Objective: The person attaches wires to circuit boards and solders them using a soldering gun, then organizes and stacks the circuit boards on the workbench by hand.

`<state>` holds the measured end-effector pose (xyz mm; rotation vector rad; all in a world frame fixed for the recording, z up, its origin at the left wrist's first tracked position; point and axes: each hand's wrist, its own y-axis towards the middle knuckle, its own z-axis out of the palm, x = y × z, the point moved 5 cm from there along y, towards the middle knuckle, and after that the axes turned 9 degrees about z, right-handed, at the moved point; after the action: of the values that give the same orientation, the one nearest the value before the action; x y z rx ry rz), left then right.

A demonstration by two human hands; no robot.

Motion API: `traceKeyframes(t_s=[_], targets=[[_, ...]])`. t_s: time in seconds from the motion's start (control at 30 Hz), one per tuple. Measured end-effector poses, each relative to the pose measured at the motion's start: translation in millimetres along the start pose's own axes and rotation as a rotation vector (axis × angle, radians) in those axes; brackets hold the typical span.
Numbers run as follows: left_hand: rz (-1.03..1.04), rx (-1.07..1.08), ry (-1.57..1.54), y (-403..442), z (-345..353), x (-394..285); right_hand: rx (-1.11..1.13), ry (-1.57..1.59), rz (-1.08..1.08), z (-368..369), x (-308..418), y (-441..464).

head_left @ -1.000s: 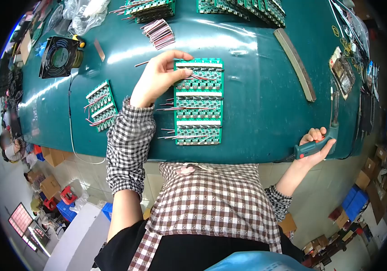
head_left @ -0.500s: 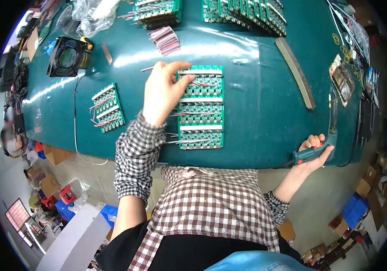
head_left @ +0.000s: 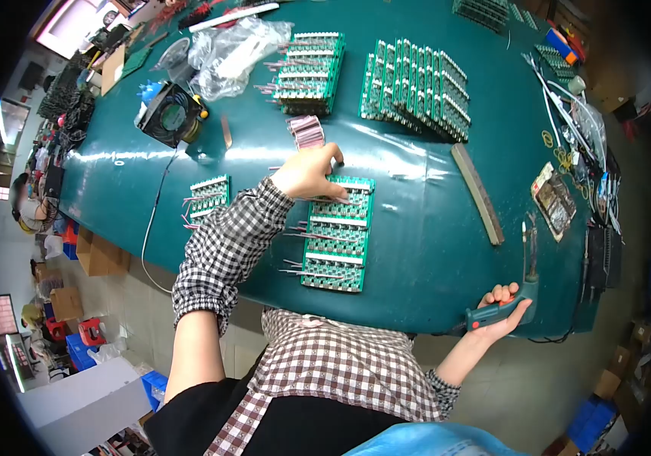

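Note:
My left hand [head_left: 312,173] is over the top left of a green circuit board panel [head_left: 334,254] with white strips across it. Its thumb is bent down onto thin wires [head_left: 350,203] at the top row, and the index finger curls above; the other fingers are hidden. More pink and white wires stick out from the panel's left side. My right hand [head_left: 505,311] is wrapped round a green soldering gun [head_left: 492,313] with a red button, its tip pointing away from me, right of the panel. A bundle of short pink wires [head_left: 306,131] lies beyond my left hand.
A smaller wired board [head_left: 209,199] and a black fan [head_left: 171,114] are to the left. Stacked boards [head_left: 309,76] and a row of leaning boards [head_left: 417,87] stand at the back. A long bar [head_left: 477,194] and a bag [head_left: 553,199] lie to the right.
The view has tilted up, so the table appears lower and more of its back shows. My left hand stays at the panel's top, and the right keeps hold of the soldering gun.

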<state>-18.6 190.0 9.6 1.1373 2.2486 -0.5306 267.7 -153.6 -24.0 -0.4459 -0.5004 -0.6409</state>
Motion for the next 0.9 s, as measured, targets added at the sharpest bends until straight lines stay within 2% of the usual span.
traceKeyframes(t_s=[0.07,0.1,0.2,0.23,0.33,0.37,0.43,0.5,0.57,0.63,0.77,0.8,0.9], targets=[[-0.005,0.041,-0.050,4,-1,14,-0.028,-0.001,-0.012,3,-1,-3],[-0.023,0.153,-0.043,7,0,17,-0.040,0.002,-0.018,4,-1,-3],[0.055,0.038,-0.046,-4,-9,8,-0.083,-0.033,-0.028,2,0,-4],[0.006,0.052,-0.102,-11,-12,4,-0.082,-0.030,-0.027,1,1,-4],[0.070,0.038,-0.526,-25,-19,-19,-0.128,-0.046,-0.028,3,1,-5],[-0.016,0.068,-0.699,-32,-22,-29,-0.166,-0.064,-0.035,3,1,-6],[-0.017,0.011,-0.660,-40,-47,-49,-0.170,-0.064,-0.031,4,2,-8],[0.006,-0.103,-0.596,-42,-83,-33,-0.179,-0.065,-0.024,4,2,-8],[-0.064,-0.226,-0.714,-43,-138,-28,-0.180,-0.062,-0.024,5,4,-9],[-0.063,-0.269,-0.846,-29,-185,8,-0.184,-0.064,-0.021,4,5,-9],[-0.057,-0.171,-0.822,36,-255,44,-0.206,-0.065,-0.030,5,5,-11],[-0.004,-0.155,-0.715,57,-267,59,-0.195,-0.070,-0.030,5,5,-11],[-0.081,-0.119,-0.704,97,-273,61,-0.202,-0.068,-0.044,7,7,-17]])
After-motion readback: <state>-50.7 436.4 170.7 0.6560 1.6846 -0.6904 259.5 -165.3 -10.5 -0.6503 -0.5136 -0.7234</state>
